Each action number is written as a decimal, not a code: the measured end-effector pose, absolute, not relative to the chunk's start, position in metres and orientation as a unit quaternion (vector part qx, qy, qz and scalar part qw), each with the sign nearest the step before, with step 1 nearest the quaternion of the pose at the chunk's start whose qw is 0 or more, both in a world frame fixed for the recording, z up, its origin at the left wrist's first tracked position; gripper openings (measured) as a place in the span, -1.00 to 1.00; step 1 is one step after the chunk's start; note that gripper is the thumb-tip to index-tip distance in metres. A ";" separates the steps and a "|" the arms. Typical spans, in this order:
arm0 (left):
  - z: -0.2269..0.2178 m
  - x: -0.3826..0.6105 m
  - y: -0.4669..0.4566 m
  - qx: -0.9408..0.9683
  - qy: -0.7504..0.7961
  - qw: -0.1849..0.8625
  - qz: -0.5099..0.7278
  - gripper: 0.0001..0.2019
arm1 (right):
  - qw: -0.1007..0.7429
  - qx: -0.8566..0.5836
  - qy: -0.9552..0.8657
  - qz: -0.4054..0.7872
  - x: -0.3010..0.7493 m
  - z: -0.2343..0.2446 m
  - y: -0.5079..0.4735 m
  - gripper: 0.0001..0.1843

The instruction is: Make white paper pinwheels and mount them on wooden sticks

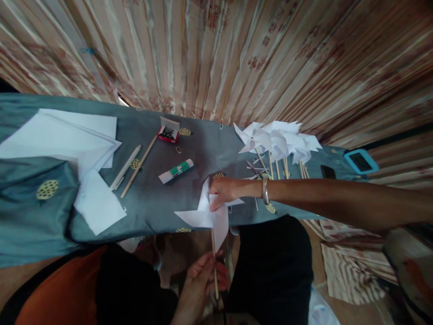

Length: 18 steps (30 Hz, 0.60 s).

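Note:
A white paper pinwheel on a thin wooden stick is in my hands at the front edge of the table. My left hand, low in the view over the floor, is closed around the stick below the paper blades. My right hand, with a silver bracelet on its wrist, grips the pinwheel at its middle, fingers covering the centre. Beyond my right wrist lie several finished-looking pinwheels with their sticks towards me. Scissors lie near that wrist, partly hidden by it.
White paper sheets cover the left of the cloth-covered table. Between them and a green-and-white glue stick lie a pen and a loose stick. An open red box holds small dark pieces. A blue-framed device sits far right.

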<state>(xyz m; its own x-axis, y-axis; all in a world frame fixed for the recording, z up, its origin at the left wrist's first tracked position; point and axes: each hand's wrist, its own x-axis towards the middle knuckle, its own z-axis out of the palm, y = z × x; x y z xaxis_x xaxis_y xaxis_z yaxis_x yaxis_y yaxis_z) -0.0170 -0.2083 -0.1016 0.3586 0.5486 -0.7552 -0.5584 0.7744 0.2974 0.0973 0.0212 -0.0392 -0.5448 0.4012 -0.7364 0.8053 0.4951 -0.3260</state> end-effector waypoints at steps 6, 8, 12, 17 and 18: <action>-0.101 -0.023 -0.215 0.038 0.496 0.789 0.361 -0.47 | 0.299 0.368 0.818 -0.326 0.096 -0.042 0.022 -0.66; -0.100 -0.027 -0.214 0.054 0.506 0.782 0.359 -0.49 | 0.295 0.367 0.819 -0.329 0.096 -0.043 0.022 -0.65; -0.102 -0.030 -0.212 0.068 0.515 0.778 0.354 -0.47 | 0.286 0.363 0.821 -0.335 0.098 -0.045 0.022 -0.65; -0.109 -0.020 -0.214 0.066 0.498 0.788 0.357 -0.41 | 0.279 0.364 0.821 -0.340 0.099 -0.046 0.022 -0.66; -0.109 -0.017 -0.214 0.064 0.493 0.791 0.356 -0.41 | 0.279 0.364 0.821 -0.341 0.099 -0.046 0.022 -0.66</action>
